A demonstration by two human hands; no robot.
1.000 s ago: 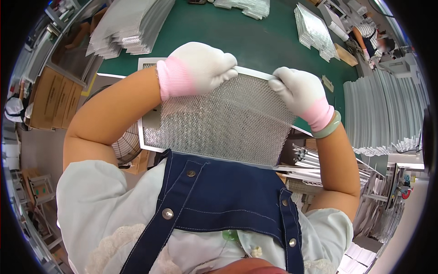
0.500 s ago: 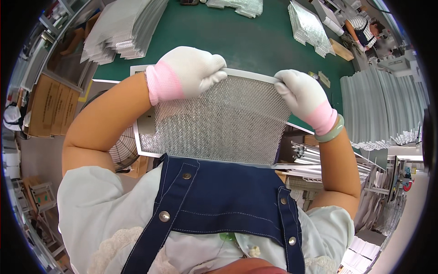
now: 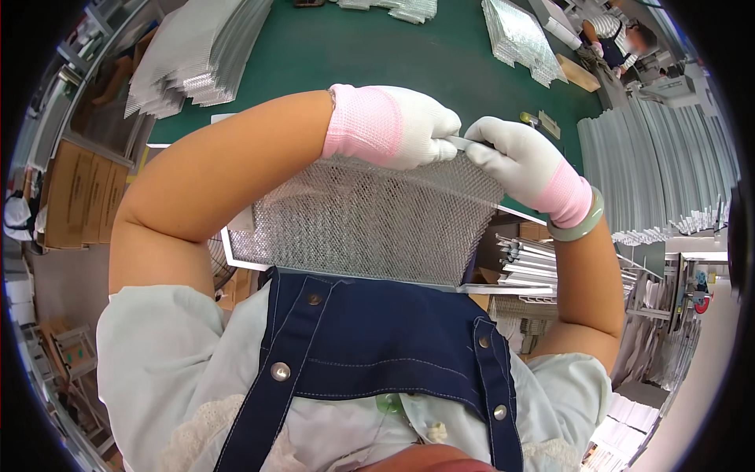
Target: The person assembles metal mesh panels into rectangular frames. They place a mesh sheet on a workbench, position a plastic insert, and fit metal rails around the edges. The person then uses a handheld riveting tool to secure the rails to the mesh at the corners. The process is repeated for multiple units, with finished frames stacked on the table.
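Observation:
A silver metal mesh filter panel [image 3: 370,220] with a white edge frame leans between the green table and my apron. My left hand [image 3: 413,130], in a white glove with a pink cuff, is closed on its far edge, close to the far right corner. Right at that corner, my right hand [image 3: 519,161], gloved alike, grips the frame with thumb and fingers. Between the two hands a short piece of the white frame [image 3: 458,143] shows. My left forearm hides the panel's far left part, and the gloves cover what the fingertips touch.
Mesh sheets [image 3: 200,55] are stacked at the table's far left, and more mesh sheets [image 3: 523,39] lie far right. A tool with a yellow end [image 3: 530,119] rests near my right hand. White strips [image 3: 661,173] stand in a stack at right. A co-worker [image 3: 617,43] is beyond.
My left hand has slid right along the panel's far edge, from its left part to beside my right hand. The right hand has stayed near the corner, its grip slightly shifted.

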